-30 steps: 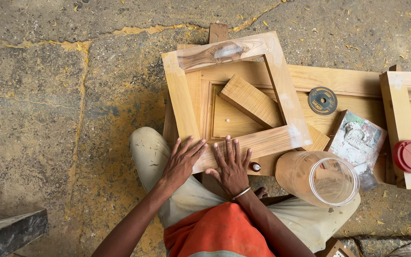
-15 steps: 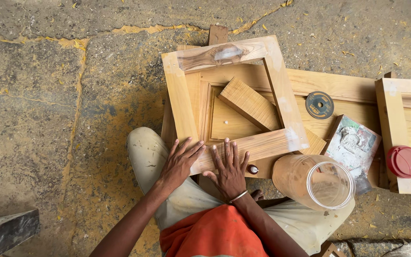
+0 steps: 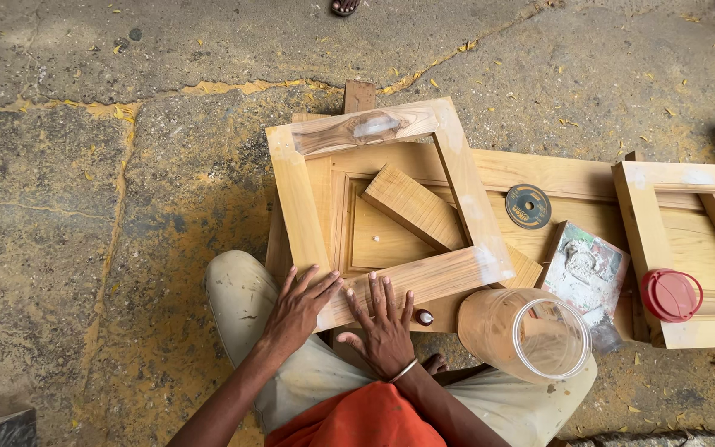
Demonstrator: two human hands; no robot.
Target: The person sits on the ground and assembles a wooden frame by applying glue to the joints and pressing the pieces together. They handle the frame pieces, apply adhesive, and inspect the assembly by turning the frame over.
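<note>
Head view: vs 0.5 s ago, hands and frame sit the same; only the camera has shifted a bit, scene slides slightly right in view. Left hand [image 3: 295,310] lies flat, fingers spread wide, on the near-left corner of the square wooden frame [image 3: 298,199]. Right hand [image 3: 384,324] is flat too, fingers spread, on the frame's near rail, just right of the left hand; metal bangle [image 3: 404,370] on that wrist. Neither grips anything. Frame rests on the person's lap and a larger wooden panel [image 3: 581,178], centre of scene. Light timber, far rail has a dark grain patch with white filler smear. Loose wood block [image 3: 414,207] lies diagonally inside. Right of it: clear plastic jar [image 3: 527,333] on its side, red lid [image 3: 670,295], cutting disc [image 3: 528,206].
</note>
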